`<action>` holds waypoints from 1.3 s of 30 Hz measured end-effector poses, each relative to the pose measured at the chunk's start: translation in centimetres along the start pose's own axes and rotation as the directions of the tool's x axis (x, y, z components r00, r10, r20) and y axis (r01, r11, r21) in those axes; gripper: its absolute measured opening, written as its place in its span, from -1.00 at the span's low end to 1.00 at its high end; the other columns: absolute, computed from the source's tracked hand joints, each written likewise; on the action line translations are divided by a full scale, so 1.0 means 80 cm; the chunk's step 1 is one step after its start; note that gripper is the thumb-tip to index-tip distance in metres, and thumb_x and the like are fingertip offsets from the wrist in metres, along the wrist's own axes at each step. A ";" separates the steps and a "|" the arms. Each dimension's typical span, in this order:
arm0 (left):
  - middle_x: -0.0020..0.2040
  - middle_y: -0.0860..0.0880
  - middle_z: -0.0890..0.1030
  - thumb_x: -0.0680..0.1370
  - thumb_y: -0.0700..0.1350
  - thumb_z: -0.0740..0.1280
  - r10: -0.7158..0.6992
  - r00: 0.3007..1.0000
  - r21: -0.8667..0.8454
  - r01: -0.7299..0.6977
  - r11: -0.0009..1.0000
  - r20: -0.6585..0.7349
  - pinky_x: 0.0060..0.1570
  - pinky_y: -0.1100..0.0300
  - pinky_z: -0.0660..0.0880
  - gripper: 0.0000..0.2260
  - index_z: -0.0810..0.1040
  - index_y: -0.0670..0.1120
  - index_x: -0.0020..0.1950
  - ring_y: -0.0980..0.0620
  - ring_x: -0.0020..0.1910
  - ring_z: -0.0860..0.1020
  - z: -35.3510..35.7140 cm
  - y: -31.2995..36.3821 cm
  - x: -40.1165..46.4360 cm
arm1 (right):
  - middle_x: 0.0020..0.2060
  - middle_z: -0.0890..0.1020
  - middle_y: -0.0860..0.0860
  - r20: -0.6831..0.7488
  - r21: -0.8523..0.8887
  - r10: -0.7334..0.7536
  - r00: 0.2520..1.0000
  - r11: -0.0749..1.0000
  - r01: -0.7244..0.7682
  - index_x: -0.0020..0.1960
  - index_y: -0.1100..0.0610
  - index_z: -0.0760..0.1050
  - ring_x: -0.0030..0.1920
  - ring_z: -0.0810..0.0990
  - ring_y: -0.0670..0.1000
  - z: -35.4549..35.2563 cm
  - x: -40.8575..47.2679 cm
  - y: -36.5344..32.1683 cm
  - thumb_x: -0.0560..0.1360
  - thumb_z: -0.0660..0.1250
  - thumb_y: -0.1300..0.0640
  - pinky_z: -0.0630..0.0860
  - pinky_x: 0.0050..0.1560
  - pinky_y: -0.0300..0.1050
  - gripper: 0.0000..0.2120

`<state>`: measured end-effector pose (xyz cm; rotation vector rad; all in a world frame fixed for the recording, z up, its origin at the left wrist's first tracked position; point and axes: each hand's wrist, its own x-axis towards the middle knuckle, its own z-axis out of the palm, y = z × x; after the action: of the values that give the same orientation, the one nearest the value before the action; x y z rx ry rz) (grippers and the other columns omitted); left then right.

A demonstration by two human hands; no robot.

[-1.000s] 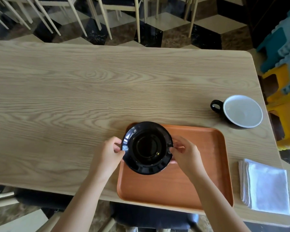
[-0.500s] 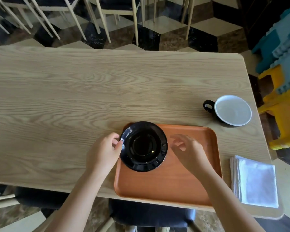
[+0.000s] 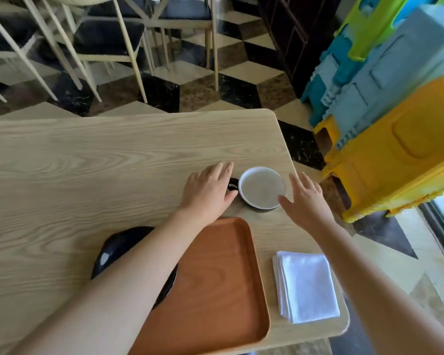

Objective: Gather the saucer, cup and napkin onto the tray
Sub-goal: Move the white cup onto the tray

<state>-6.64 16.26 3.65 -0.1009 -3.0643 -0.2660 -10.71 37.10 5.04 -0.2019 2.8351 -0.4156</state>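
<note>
1. Light wood-grain tabletop (image 3: 87,175) fills the lower view; beyond it lie a checkered floor (image 3: 241,70), pale-legged chairs (image 3: 108,39), and stacked coloured plastic stools (image 3: 395,111) to the right.
2. Nearest item: orange tray (image 3: 221,283), lying flat at the tabletop's near edge.
3. Black saucer (image 3: 118,249) rests on the left part of the tray, overhanging its left rim. The left forearm crosses above it and hides most of it.
4. Folded white napkin (image 3: 305,285) lies on the tabletop just beside the tray's right edge, apart from it and outside the tray.
5. Cup (image 3: 262,188), black outside and white inside, stands upright on the tabletop beyond the tray's far right corner, handle pointing left. It is not on the tray.
6. Left hand (image 3: 208,190): palm down, fingers extended and loosely together, positioned at the cup's left side over the handle. The handle is partly hidden beneath it; contact cannot be confirmed. The hand holds nothing.
7. Right hand (image 3: 305,201): palm down, fingers spread wide, positioned at the cup's right side. The thumb tip lies at the cup's rim; whether it touches cannot be told. The hand holds nothing.
</note>
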 end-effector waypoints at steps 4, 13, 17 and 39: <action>0.43 -0.05 0.32 0.57 0.10 0.13 -0.022 0.975 0.043 0.013 0.999 0.222 0.11 -0.01 0.40 -0.49 0.16 -0.09 0.46 -0.10 0.34 0.36 0.009 0.015 0.033 | 0.33 0.42 0.14 0.081 0.063 -0.064 0.995 0.996 0.060 0.39 0.14 0.24 0.29 0.39 0.21 -0.002 0.019 0.008 0.51 0.25 0.06 0.42 0.21 0.10 -0.51; -0.05 -0.14 0.46 0.49 -0.17 0.30 -0.054 0.963 -0.444 0.172 0.879 0.264 -0.05 0.17 0.36 -0.87 0.53 -0.21 -0.02 -0.13 -0.01 0.49 0.011 0.022 0.036 | -0.01 0.62 0.16 0.095 0.489 0.082 0.992 0.864 -0.118 0.40 0.04 0.26 -0.24 0.68 0.07 0.013 0.015 0.007 0.49 0.21 0.27 0.66 -0.13 0.08 -0.50; -0.04 -0.23 0.54 0.41 -0.26 0.35 -0.184 0.940 -0.646 0.332 0.687 0.287 -0.06 -0.04 0.59 -0.89 0.59 -0.22 -0.08 -0.19 -0.08 0.59 0.015 0.020 0.020 | -0.08 0.62 0.09 0.081 0.587 0.126 0.989 0.796 -0.149 0.33 -0.02 0.37 -0.30 0.69 0.06 0.014 0.007 0.004 0.46 0.20 0.33 0.65 -0.11 0.11 -0.51; -0.03 0.05 0.63 0.46 -0.21 0.36 -0.510 0.801 -0.742 0.541 0.395 0.313 -0.02 0.03 0.60 -0.72 0.57 -0.11 0.17 0.08 -0.18 0.66 -0.006 0.002 -0.134 | -0.10 0.68 0.12 0.301 0.703 0.022 0.953 0.671 -0.237 0.24 0.01 0.46 -0.22 0.71 0.09 0.050 -0.078 -0.045 0.44 0.19 0.35 0.67 -0.27 -0.09 -0.56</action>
<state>4.08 15.72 3.41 0.8664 -2.5759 -1.7010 -3.25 33.74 3.96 0.1098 2.1697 -1.3361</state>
